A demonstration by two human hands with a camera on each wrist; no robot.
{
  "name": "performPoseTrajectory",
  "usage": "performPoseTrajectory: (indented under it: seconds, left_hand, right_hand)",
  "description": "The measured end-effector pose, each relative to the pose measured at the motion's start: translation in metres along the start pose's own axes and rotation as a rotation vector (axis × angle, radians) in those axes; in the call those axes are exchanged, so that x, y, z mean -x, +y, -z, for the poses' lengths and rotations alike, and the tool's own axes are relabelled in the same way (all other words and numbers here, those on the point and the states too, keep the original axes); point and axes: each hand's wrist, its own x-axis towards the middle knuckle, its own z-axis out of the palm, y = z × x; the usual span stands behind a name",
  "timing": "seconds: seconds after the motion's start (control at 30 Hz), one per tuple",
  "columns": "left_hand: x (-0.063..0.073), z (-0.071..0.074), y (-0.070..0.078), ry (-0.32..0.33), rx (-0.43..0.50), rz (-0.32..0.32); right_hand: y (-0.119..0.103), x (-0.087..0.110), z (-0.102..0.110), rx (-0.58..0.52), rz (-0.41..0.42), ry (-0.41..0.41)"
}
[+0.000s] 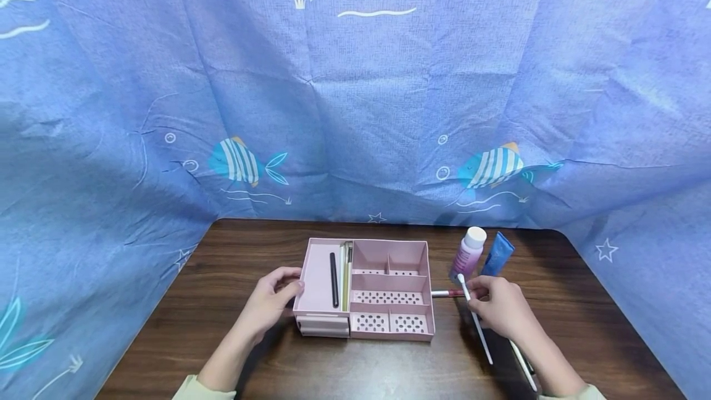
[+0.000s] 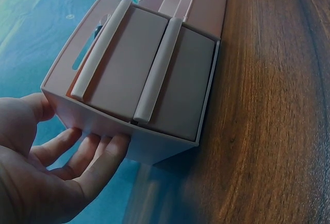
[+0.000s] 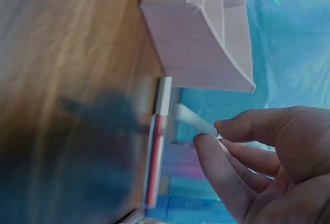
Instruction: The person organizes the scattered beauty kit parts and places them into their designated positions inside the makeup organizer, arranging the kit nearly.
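Sleeves at bottom edge. Lower right: stick, clamped off-centre in fingertips of right hand; could swing, topple bottle. Lower centre: box, touched by left hand with thumb and fingers apart; could skid if pressed hard.

- Head view: bright, mostly sharp; pale glare on the dark-brown wood-grain tabletop at 6 o'clock; the blue fish-printed fabric curtain dims towards 9 o'clock.
- Left wrist view: dimmer; muted pink plastic drawer fronts lie shaded; curtain brightest towards 10 o'clock.
- Right wrist view: tabletop smeared, soft dark shadow towards 8 o'clock; slim white stick blurred.
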Motion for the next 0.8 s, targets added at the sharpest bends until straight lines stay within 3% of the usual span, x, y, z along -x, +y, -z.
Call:
performPoseTrajectory:
  seconds: [0.8]
  left_hand:
    - [-0.001,0.000,-0.001,0.006,-0.010,0.003]
  right_hand:
    - [-0.070,-0.036,-0.014,-0.163,0.098,-0.044]
